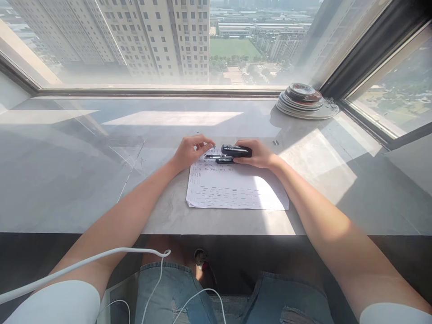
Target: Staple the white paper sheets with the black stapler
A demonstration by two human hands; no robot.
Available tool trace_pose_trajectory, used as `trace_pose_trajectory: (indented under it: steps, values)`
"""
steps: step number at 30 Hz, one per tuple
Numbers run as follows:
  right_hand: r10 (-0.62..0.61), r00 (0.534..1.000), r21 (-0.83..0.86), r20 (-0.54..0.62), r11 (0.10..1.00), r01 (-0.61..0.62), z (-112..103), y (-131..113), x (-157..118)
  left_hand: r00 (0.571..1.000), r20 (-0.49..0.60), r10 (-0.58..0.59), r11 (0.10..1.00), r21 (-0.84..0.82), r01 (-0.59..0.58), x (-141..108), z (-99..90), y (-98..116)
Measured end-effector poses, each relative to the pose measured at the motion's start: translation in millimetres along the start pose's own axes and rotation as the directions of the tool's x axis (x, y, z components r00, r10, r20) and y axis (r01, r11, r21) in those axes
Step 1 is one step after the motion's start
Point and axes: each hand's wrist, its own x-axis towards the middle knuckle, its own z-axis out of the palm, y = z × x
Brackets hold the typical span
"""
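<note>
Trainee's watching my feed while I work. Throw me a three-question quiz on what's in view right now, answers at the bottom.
1. Which hand grips the stapler?
2. True or false: the plates sit in a stack near the window corner.
3. Fill in the blank: the stapler is over the far end of the ____.

Key:
1. The right hand.
2. True.
3. Paper.

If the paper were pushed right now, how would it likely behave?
The paper would probably flex easily, since it looks thin. It might slide readily on the smooth-looking counter, though the stapler in the right hand, over the paper's upper part, could hinder it.
</note>
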Motion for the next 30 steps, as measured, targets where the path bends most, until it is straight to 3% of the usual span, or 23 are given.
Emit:
trace_pose_trajectory:
  steps: [30]
  values:
    - [0.014,1.0,0.02,-0.006,1.0,-0.014,-0.2,0.1,-0.3,0.994,0.098,0.054,0.998,-0.043,-0.05,-1.3,0.2,4.3]
